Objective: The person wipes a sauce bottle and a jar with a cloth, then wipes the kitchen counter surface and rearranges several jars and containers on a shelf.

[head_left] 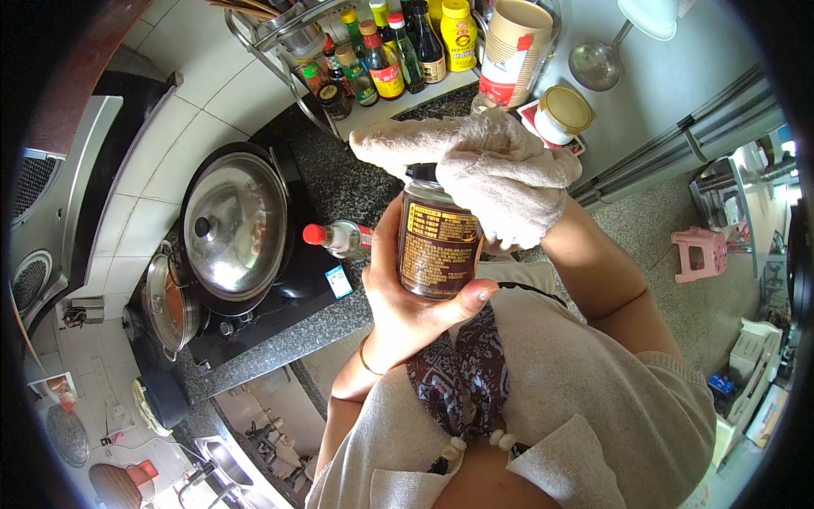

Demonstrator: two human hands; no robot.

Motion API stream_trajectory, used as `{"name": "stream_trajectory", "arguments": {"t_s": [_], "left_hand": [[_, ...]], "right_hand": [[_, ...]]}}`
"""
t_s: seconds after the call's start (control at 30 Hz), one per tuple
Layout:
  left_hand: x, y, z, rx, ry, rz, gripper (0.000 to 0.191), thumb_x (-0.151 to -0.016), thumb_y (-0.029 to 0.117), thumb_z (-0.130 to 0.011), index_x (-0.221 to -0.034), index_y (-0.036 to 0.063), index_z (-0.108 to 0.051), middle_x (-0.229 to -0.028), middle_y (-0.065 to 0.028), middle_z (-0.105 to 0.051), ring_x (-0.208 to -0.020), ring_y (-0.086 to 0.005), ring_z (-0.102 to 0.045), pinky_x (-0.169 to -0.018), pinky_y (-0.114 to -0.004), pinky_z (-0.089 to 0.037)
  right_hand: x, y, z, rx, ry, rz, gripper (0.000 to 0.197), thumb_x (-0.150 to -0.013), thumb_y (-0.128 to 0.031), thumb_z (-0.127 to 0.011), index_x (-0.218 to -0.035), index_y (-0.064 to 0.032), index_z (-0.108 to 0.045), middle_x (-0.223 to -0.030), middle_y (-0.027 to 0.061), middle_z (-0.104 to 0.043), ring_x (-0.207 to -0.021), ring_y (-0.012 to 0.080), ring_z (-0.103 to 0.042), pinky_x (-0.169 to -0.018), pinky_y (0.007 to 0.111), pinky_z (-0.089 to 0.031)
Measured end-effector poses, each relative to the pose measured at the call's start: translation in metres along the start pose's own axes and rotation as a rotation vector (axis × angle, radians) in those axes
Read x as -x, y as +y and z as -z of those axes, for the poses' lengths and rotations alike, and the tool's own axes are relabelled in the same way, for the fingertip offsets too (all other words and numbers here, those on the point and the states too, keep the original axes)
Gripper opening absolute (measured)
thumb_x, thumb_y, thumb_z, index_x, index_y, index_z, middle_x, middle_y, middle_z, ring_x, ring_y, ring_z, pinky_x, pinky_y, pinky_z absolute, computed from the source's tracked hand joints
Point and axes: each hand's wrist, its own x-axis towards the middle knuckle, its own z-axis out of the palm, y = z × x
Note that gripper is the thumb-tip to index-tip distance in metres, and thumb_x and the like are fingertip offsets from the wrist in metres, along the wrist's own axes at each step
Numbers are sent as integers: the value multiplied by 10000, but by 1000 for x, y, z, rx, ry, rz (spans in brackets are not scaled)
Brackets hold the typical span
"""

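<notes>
My left hand (410, 318) grips a glass jar (439, 248) with a dark label bearing yellow writing, fingers and thumb around its lower part. The jar is held up in front of my chest, slightly tilted. A pale, damp-looking cloth (509, 165) drapes over much of the jar's black lid (421, 172). My right hand (559, 223) is at the cloth and mostly hidden by it, with the wrist showing; it presses the cloth against the lid and the jar's upper right side. Whether the lid is loose cannot be seen.
Left of the jar, a red-capped bottle (343, 237) stands near the hob (299, 280), where a lidded wok (235, 223) sits. A second lidded pot (172, 305) is beyond it. Sauce bottles (385, 70) line the rack; a gold-lidded tub (563, 114) stands at right.
</notes>
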Motion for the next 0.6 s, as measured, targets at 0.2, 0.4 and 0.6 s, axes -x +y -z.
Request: {"name": "stream_trajectory", "arguments": {"t_s": [0.2,0.4,0.6], "left_hand": [[2,0,-1,-97,6,-9,1027,-626,329,-897,-1368,-68,-308,-1096,-167,-643,-992,-210,-653,-870,-326,-527],[1,-2,-1,-204,0,-67,995,-626,318,-893,-1358,-70,-341,-1098,-182,-645,-984,-217,-661,-861,-326,-536],[0,-2,-2,-221,-7,-58,997,-626,319,-891,-1363,-68,-341,-1074,-181,-655,-958,-222,-674,-835,-328,-548]], "right_hand": [[7,4,5,-103,24,-43,146,-886,-92,-607,-977,18,-636,-783,67,-661,-638,135,-643,-494,226,-513],[10,11,15,-307,59,-138,136,-876,-80,-615,-969,15,-640,-771,66,-662,-626,139,-644,-478,229,-510],[12,20,30,-645,86,-325,127,-865,-69,-624,-962,12,-643,-759,65,-663,-614,143,-645,-463,232,-507]]}}
